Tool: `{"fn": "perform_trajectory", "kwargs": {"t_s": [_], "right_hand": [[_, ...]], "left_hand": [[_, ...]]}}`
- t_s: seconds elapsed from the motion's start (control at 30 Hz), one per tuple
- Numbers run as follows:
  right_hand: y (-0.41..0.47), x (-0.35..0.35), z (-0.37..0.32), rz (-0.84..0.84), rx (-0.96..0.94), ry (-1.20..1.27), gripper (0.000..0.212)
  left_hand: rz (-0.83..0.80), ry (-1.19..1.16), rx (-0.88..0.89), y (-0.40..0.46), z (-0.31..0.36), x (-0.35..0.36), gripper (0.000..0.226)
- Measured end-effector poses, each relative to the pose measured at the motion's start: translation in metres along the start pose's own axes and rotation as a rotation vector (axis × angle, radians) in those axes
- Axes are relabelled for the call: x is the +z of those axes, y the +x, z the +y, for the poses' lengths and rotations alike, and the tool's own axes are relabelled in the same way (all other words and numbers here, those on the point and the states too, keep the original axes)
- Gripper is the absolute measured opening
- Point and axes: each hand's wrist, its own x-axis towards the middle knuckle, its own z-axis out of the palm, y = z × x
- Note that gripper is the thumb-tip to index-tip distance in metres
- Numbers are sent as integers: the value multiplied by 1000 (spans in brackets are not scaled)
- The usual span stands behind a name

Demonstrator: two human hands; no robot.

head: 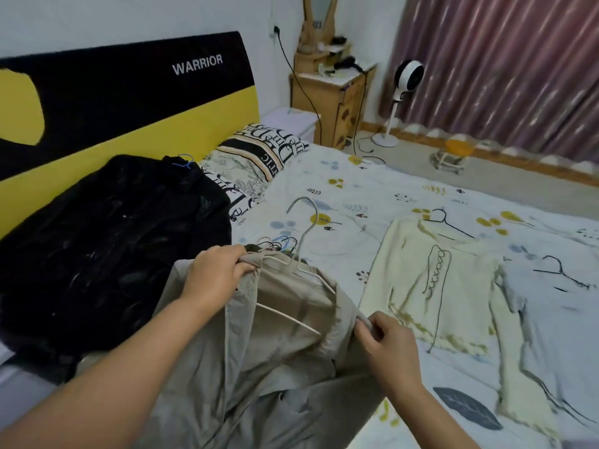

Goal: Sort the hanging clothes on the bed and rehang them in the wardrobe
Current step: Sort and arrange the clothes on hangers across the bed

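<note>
Gripping one beige garment [285, 361] (white hanger [303, 254] inside): both hands, left hand [215, 275], right hand [387, 343].

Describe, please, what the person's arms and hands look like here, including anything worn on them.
Both forearms are bare up to the frame's bottom edge: no sleeves or cuffs show. The left hand and right hand wear no gloves, and no watch, bracelet or ring is visible on the sides facing the camera. Nails look short and unpainted, though motion blur limits detail.
</note>
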Motion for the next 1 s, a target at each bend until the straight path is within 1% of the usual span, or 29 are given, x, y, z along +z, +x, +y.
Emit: {"fn": "perform_trajectory", "kwargs": {"t_s": [0.13, 0.23, 0.47, 0.7, 0.93, 1.0], "right_hand": [[-38, -41, 4, 39, -49, 41, 35], [-74, -69, 10, 61, -86, 74, 32], [-142, -132, 12, 133, -132, 127, 29], [-195, -181, 1, 246, -181, 95, 28], [-275, -208, 0, 376, -153, 52, 22], [-304, -212, 5, 402, -131, 48, 23]], "left_hand": [[98, -17, 25, -47, 39, -32, 20], [161, -7, 54, -86, 68, -58, 20], [219, -26, 73, -162, 124, -109, 20], [209, -60, 102, -208, 154, -141, 22], [151, -133, 195, -265, 164, -157, 26], [121, -172, 213, -289, 167, -158, 24]]}}
